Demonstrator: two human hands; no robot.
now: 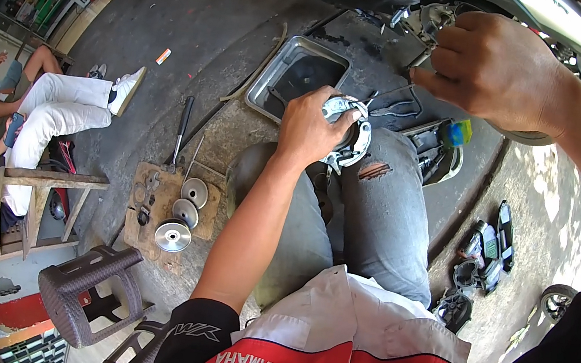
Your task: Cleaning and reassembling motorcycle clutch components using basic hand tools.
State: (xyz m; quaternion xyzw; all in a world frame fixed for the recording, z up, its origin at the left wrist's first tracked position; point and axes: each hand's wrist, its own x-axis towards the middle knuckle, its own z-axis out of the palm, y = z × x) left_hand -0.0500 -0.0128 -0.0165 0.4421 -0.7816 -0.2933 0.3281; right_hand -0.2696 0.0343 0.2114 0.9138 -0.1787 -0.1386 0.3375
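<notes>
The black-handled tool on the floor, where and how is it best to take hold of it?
Take its black handle mid-length, probably from above and the left: it lies long, straight and uncovered, while a dark strip runs close on its right.

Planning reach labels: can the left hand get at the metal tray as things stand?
Probably yes: the metal tray lies just beyond the left hand with nothing visible between, though it grips a silver part.

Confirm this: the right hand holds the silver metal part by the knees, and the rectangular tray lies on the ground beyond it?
Not quite: the head view shows the left hand holding the silver metal part by the knees, not the right. The rectangular tray does lie on the ground beyond it.
</notes>
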